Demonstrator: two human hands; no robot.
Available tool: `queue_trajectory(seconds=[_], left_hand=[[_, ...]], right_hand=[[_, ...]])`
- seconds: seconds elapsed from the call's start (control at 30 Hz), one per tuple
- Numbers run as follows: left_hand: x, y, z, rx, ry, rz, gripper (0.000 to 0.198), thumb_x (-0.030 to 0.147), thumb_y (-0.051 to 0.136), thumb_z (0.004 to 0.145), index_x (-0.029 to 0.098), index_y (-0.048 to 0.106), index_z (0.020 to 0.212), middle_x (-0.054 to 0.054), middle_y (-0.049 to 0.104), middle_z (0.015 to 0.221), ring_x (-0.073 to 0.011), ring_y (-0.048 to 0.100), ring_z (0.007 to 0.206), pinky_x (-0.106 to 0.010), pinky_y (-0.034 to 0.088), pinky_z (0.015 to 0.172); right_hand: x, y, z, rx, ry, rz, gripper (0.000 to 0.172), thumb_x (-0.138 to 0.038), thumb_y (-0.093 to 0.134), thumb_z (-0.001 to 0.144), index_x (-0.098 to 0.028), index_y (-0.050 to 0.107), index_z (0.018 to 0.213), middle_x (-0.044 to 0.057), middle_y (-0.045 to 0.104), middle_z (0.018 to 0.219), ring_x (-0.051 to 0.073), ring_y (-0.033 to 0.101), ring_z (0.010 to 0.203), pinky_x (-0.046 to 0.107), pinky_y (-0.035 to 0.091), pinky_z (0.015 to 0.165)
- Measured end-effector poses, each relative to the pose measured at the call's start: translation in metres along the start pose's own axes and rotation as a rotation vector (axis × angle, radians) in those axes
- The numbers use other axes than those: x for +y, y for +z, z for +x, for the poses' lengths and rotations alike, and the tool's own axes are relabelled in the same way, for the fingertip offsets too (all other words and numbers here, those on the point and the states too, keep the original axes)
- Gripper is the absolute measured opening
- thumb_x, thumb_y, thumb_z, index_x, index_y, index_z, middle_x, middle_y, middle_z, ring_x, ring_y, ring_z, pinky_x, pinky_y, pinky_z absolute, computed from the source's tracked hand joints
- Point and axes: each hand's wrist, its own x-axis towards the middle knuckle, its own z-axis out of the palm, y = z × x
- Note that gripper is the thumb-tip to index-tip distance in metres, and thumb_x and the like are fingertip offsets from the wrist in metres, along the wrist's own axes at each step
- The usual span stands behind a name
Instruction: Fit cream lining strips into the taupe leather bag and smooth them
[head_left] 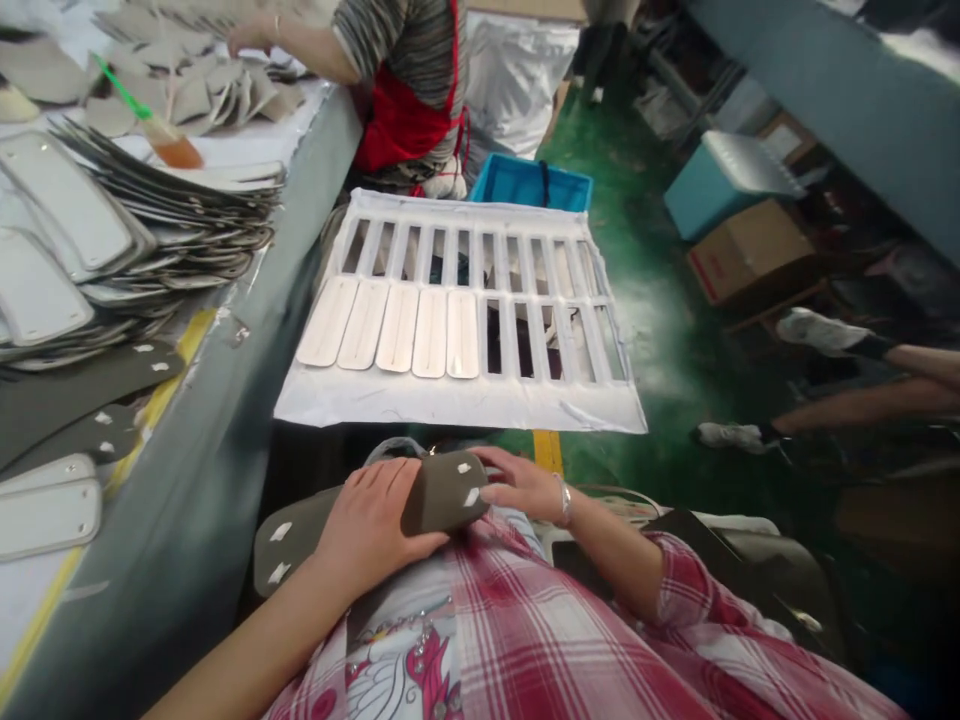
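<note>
A dark grey-brown flat piece (439, 492) with small white tabs lies across my lap. My left hand (371, 535) rests flat on its middle, fingers stretched out and pressing it down. My right hand (521, 485) touches its right end, fingers curled round the edge near a white tab. In front of my knees stands a white slotted tray (450, 400) with several cream oblong pads (397, 325) laid in its lower left slots.
A grey workbench (225, 420) runs along the left, stacked with flat white and grey pieces (112, 250) and a green-handled brush (150, 125). A person in a red apron (405, 90) works at the far end. Blue bins, cardboard boxes and another person's legs (840, 400) lie right.
</note>
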Motion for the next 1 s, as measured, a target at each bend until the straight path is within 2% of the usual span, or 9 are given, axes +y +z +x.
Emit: queue_trajectory(seconds=[0.13, 0.27, 0.37, 0.5, 0.63, 0.8, 1.0], left_hand=[[0.01, 0.004, 0.006, 0.006, 0.012, 0.049, 0.072, 0.054, 0.061, 0.064, 0.014, 0.04, 0.12, -0.014, 0.051, 0.118, -0.03, 0.047, 0.105, -0.044, 0.033, 0.09], [0.03, 0.012, 0.026, 0.0, 0.056, 0.042, 0.078, 0.055, 0.061, 0.063, 0.014, 0.036, 0.125, -0.015, 0.049, 0.122, -0.0316, 0.044, 0.109, -0.044, 0.031, 0.092], [0.04, 0.016, 0.041, -0.017, 0.057, 0.021, 0.069, 0.052, 0.058, 0.067, 0.014, 0.04, 0.122, -0.015, 0.051, 0.117, -0.0311, 0.046, 0.106, -0.044, 0.032, 0.09], [0.043, 0.013, 0.048, -0.038, 0.039, 0.003, 0.058, 0.044, 0.055, 0.07, 0.012, 0.043, 0.117, -0.014, 0.054, 0.112, -0.029, 0.05, 0.101, -0.042, 0.035, 0.088], [0.044, 0.011, 0.047, -0.029, 0.033, 0.032, 0.055, 0.042, 0.055, 0.071, 0.013, 0.044, 0.117, -0.013, 0.055, 0.111, -0.0282, 0.05, 0.1, -0.042, 0.035, 0.088], [0.046, 0.015, 0.046, 0.029, 0.021, 0.044, 0.068, 0.05, 0.057, 0.067, 0.01, 0.04, 0.12, -0.016, 0.052, 0.117, -0.0296, 0.047, 0.106, -0.044, 0.033, 0.091], [0.047, 0.011, 0.049, -0.041, -0.021, 0.0, 0.054, 0.047, 0.058, 0.068, 0.014, 0.047, 0.109, -0.011, 0.057, 0.104, -0.0266, 0.051, 0.097, -0.041, 0.036, 0.086]], right_hand=[[0.008, 0.018, 0.002, 0.13, -0.017, 0.186, 0.046, -0.041, 0.052, 0.081, -0.014, 0.043, 0.117, 0.01, 0.05, 0.117, 0.018, 0.049, 0.108, 0.035, 0.041, 0.093], [0.006, 0.018, 0.007, 0.144, 0.004, 0.262, 0.043, -0.036, 0.058, 0.076, -0.014, 0.048, 0.111, 0.007, 0.054, 0.108, 0.018, 0.052, 0.101, 0.034, 0.042, 0.09], [0.009, 0.014, 0.009, 0.162, 0.029, 0.258, 0.042, -0.033, 0.058, 0.074, -0.013, 0.05, 0.11, 0.006, 0.055, 0.105, 0.017, 0.053, 0.097, 0.034, 0.042, 0.089], [0.016, 0.013, 0.011, 0.166, 0.012, 0.245, 0.041, -0.031, 0.058, 0.077, -0.015, 0.049, 0.114, 0.005, 0.054, 0.107, 0.017, 0.052, 0.099, 0.034, 0.042, 0.089], [0.02, 0.013, 0.011, 0.152, -0.064, 0.21, 0.041, -0.03, 0.057, 0.078, -0.016, 0.049, 0.115, 0.006, 0.055, 0.108, 0.018, 0.052, 0.1, 0.035, 0.042, 0.091], [0.018, 0.014, 0.01, 0.205, -0.1, 0.073, 0.039, -0.027, 0.055, 0.079, -0.017, 0.05, 0.115, 0.007, 0.054, 0.109, 0.019, 0.052, 0.1, 0.034, 0.043, 0.089], [0.009, 0.009, 0.011, 0.198, -0.06, 0.024, 0.035, -0.03, 0.056, 0.077, -0.017, 0.055, 0.11, 0.007, 0.058, 0.106, 0.019, 0.054, 0.096, 0.033, 0.043, 0.086]])
